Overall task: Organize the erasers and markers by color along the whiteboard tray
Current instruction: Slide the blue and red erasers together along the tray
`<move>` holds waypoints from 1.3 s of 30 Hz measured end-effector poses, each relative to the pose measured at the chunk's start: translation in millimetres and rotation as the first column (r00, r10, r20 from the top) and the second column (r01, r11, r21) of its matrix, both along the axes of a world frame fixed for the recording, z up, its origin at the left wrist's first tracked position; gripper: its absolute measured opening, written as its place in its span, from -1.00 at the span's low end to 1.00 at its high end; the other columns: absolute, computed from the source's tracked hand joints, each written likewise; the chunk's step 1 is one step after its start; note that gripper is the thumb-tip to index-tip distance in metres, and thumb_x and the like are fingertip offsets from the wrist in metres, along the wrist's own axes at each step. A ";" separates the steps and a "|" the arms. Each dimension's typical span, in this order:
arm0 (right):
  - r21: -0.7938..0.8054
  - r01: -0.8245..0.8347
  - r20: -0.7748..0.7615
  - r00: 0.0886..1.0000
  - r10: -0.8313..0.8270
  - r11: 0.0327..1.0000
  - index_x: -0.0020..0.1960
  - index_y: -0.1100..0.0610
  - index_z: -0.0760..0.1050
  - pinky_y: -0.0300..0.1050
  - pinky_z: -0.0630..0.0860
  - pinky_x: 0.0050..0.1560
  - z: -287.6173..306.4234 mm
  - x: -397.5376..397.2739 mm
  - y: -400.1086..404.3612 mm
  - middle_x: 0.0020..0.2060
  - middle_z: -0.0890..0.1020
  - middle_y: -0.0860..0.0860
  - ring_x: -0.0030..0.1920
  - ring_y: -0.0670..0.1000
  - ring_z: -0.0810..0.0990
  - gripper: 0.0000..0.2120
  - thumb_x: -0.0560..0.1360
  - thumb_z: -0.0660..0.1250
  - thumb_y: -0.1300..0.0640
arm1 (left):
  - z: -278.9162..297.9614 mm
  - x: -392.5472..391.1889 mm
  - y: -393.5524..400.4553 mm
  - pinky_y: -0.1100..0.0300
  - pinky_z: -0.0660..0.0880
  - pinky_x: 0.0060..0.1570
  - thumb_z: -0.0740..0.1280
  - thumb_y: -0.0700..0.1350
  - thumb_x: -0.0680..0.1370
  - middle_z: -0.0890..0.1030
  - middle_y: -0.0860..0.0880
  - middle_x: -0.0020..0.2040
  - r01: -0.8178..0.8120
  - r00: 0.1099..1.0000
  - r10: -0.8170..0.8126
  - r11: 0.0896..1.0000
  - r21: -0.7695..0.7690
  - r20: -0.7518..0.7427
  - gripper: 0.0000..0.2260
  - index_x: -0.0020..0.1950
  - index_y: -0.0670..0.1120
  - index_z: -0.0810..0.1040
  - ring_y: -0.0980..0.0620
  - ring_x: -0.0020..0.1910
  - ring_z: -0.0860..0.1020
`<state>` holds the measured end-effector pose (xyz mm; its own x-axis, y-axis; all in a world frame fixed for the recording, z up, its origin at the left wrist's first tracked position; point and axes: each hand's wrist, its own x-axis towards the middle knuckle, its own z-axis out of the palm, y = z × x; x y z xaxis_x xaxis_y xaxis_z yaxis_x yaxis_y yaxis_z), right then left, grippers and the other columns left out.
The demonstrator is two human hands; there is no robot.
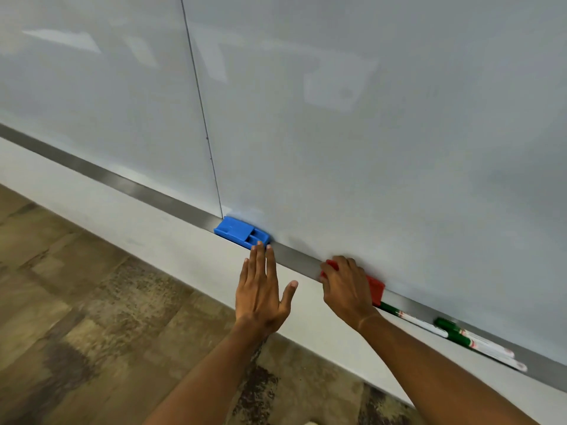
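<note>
A blue eraser (241,232) lies on the metal whiteboard tray (294,258) under the seam in the board. My left hand (262,289) is flat and open just below and right of it, fingertips close to its right end. My right hand (345,286) is closed over a red eraser (376,289) on the tray; only the eraser's ends show. Further right on the tray lie green-capped markers with white barrels (408,317) (469,340).
The whiteboard (337,118) fills the upper view. A white wall strip (122,216) runs under the tray, and patterned brown floor (76,317) lies below. A long bare stretch of tray (107,177) runs to the left.
</note>
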<state>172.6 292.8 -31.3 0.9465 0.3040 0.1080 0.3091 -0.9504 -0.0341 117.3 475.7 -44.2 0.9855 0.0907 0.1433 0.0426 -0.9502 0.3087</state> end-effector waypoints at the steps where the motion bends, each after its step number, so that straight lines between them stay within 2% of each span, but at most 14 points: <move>1: -0.023 0.012 -0.017 1.000 -0.013 1.000 0.13 0.02 0.53 0.01 0.47 0.09 -0.6 -1.1 -6.2 0.14 0.56 0.06 0.11 0.11 0.51 -0.78 0.50 0.29 0.07 | -0.4 0.5 -3.5 0.07 -0.29 0.49 -0.16 0.33 0.54 -0.38 -0.08 0.53 0.007 1.000 -0.007 1.000 0.003 -0.004 -0.24 0.53 -0.11 -0.35 -0.02 0.52 -0.36; 5: -0.043 0.052 -0.063 0.996 -0.055 0.998 0.13 0.00 0.55 0.05 0.46 0.12 -0.7 -6.3 -25.6 0.18 0.53 0.06 0.16 0.12 0.47 -0.77 0.48 0.30 0.11 | -2.4 2.6 -15.7 0.09 -0.32 0.47 -0.17 0.33 0.54 -0.36 -0.12 0.54 0.034 0.999 -0.033 0.999 0.029 -0.018 -0.24 0.53 -0.13 -0.36 -0.05 0.53 -0.34; 12: -0.034 -0.015 -0.134 0.991 0.011 0.999 0.14 0.07 0.51 0.04 0.50 0.12 1.2 -6.6 -38.0 0.25 0.43 0.15 0.22 0.17 0.38 -0.70 0.43 0.32 0.24 | -7.8 5.3 -37.7 0.08 -0.31 0.47 -0.20 0.35 0.53 -0.33 -0.13 0.55 0.031 0.999 -0.030 0.998 0.047 -0.028 -0.23 0.53 -0.11 -0.37 -0.05 0.52 -0.34; 21: 0.009 -0.089 -0.100 0.991 0.090 0.996 0.15 0.05 0.50 0.04 0.52 0.11 6.5 -1.0 -37.6 0.18 0.47 0.16 0.17 0.17 0.43 -0.72 0.45 0.36 0.17 | -6.1 1.6 -50.6 0.10 -0.31 0.46 -0.18 0.35 0.53 -0.30 -0.11 0.56 -0.018 1.000 0.018 0.999 0.034 -0.011 -0.24 0.54 -0.09 -0.35 -0.04 0.53 -0.31; 26: 0.070 -0.141 -0.078 0.986 0.147 0.987 0.24 0.03 0.47 0.05 0.50 0.16 10.1 9.0 -14.4 0.19 0.48 0.15 0.19 0.15 0.44 -0.65 0.47 0.39 0.08 | -3.7 -4.1 -42.1 0.08 -0.27 0.47 -0.16 0.35 0.54 -0.29 -0.11 0.56 -0.063 0.998 0.064 0.997 0.039 -0.005 -0.24 0.55 -0.10 -0.31 -0.05 0.54 -0.30; 32: 0.134 -0.171 -0.074 0.981 0.182 0.976 0.25 0.05 0.47 0.06 0.51 0.14 13.0 23.2 21.5 0.19 0.48 0.16 0.21 0.14 0.43 -0.62 0.46 0.41 0.05 | -5.1 -7.3 -26.5 0.08 -0.30 0.46 -0.15 0.34 0.55 -0.24 -0.12 0.57 -0.093 0.995 0.094 0.994 0.058 -0.014 -0.24 0.56 -0.11 -0.28 -0.06 0.54 -0.29; 39: 0.145 -0.213 -0.091 0.970 0.227 0.966 0.29 0.07 0.43 0.06 0.50 0.15 9.1 34.3 58.7 0.17 0.49 0.17 0.17 0.13 0.45 -0.59 0.47 0.39 0.04 | -11.0 -10.2 -6.1 0.05 -0.29 0.48 -0.21 0.37 0.53 -0.27 -0.12 0.56 -0.125 0.991 0.128 0.990 0.063 -0.046 -0.24 0.53 -0.08 -0.34 -0.06 0.53 -0.31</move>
<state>207.0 351.5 -22.2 0.8662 0.4956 0.0639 0.4977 -0.8441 -0.1997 107.1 469.6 -55.2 0.9727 0.2079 0.1031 0.1776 -0.9529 0.2458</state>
